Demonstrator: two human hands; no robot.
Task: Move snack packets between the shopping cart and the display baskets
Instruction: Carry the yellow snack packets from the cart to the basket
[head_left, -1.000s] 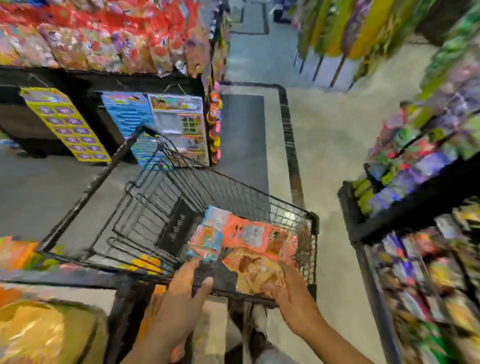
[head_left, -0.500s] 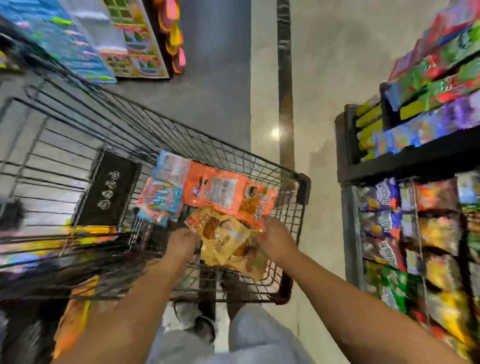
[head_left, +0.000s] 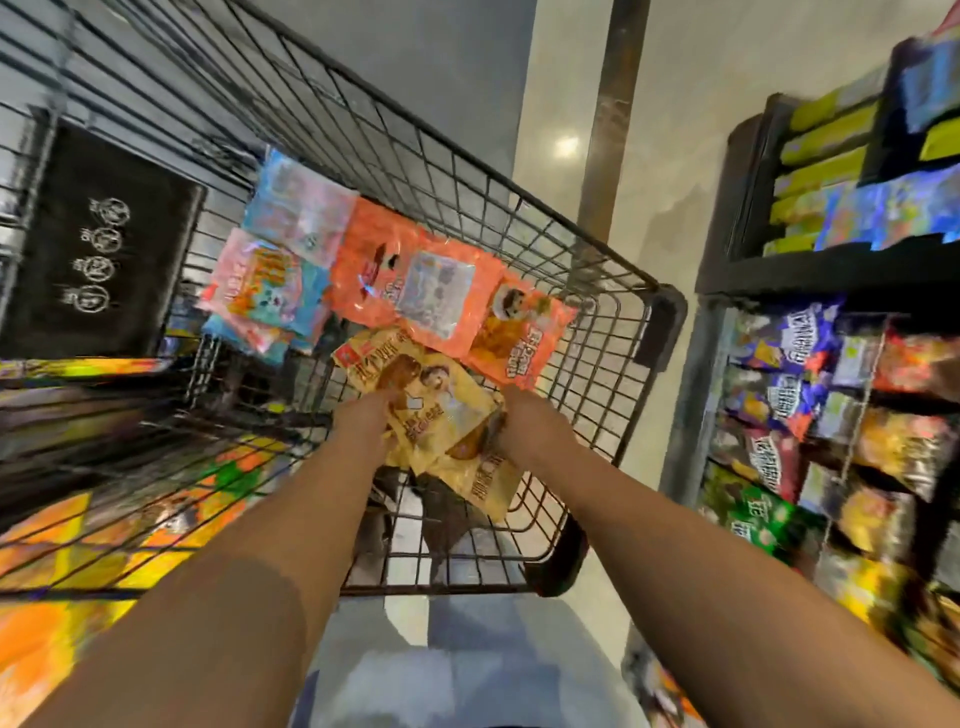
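A black wire shopping cart (head_left: 587, 234) fills the middle of the view. On its bottom lie orange snack packets (head_left: 415, 280), pink and blue packets (head_left: 270, 275) and a small pile of yellow packets (head_left: 441, 400). Both of my arms reach down into the cart. My left hand (head_left: 363, 421) grips the left side of the yellow pile. My right hand (head_left: 530, 426) grips its right side, fingertips hidden under the packets. The yellow packets sit low in the cart, near its close end.
A dark display rack (head_left: 779, 270) stands close on the right, with wire baskets of mixed snack packets (head_left: 789, 374) below and green and blue packets above. More bright packets (head_left: 78, 545) blur at the lower left. A pale floor strip (head_left: 561, 93) runs between cart and rack.
The view has tilted down and closer over the cart. Both hands went from the cart's near rim down onto the yellow packets and took hold of them.
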